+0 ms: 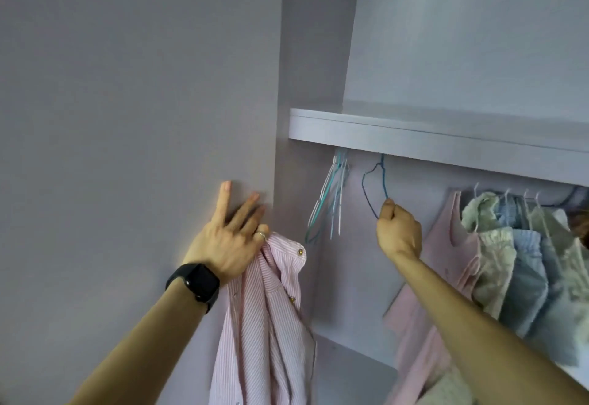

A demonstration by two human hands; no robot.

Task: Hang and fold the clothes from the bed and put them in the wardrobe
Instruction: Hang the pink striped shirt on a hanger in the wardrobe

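Below shelf (446,136) edge, right hand (398,232) grips blue wire hanger (366,195) in open gap beside hung clothes (516,264); left hand (229,239) holds striped shirt (264,325) against wardrobe panel (127,117).

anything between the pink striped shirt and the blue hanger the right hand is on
Yes: a bunch of empty pale wire hangers hangs between the pink striped shirt and the dark blue wire hanger that the right hand grips.

Home interior, clothes storage. Built-in lilac wardrobe (314,54) with one fixed shelf (414,135). Beneath the shelf: a cluster of empty wire hangers (331,200) and a single blue wire hanger (366,189). To the right, a row of hung garments (516,264) in pink, cream and pale blue. Pink striped shirt (261,325) at the opening. Plain lilac panel (127,85) on the left.
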